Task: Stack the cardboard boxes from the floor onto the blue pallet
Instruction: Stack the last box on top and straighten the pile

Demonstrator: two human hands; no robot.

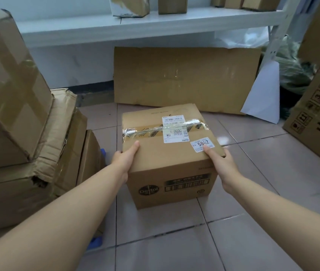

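Note:
A taped cardboard box [167, 153] with white shipping labels on top stands on the tiled floor at the centre. My left hand [125, 159] grips its near left top edge, thumb on the lid. My right hand [220, 163] grips the near right top corner, thumb on a sticker. Whether the box is off the floor I cannot tell. At the left, several cardboard boxes [18, 133] are stacked on the blue pallet [96, 241], of which only small blue bits show under the stack.
A flattened cardboard sheet [184, 79] leans on the wall behind the box. A white shelf [135, 26] above holds more boxes. A printed carton [319, 118] stands at the right, with bags behind it. Tiled floor [253, 182] lies around the box.

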